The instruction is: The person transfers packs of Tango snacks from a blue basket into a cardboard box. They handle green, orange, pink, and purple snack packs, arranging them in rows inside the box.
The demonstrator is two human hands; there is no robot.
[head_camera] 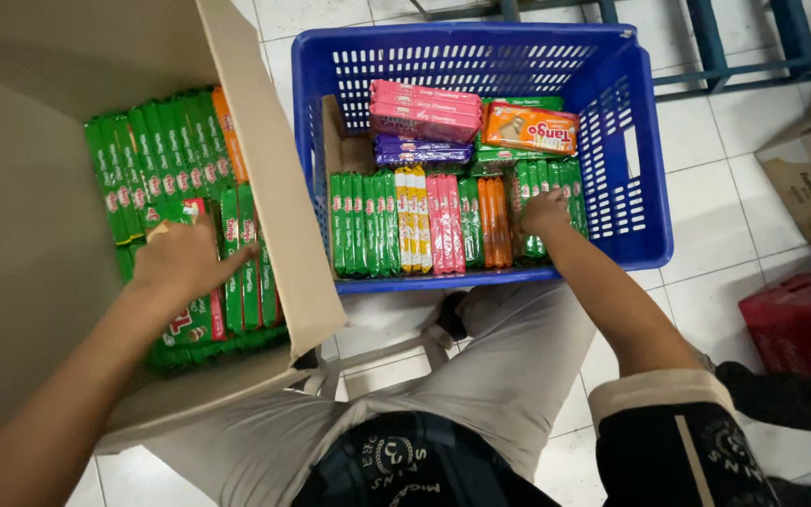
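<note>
I see left hand [180, 263] spread flat on green packs [157, 155], steadying them | right hand [544, 212] pinching packs [546, 188] in basket [645, 169], fingers hidden.

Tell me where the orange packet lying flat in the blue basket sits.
In the head view, the orange packet lies flat at the back right of the blue basket, beside the pink packets and behind the right hand.

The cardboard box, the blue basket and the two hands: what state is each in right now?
Cardboard box: open, flaps up, partly filled with green packets.
Blue basket: no lid, packets standing in a row, more stacked behind.
Left hand: resting on the box's packets.
Right hand: fingers down among the basket's green packets.
</note>
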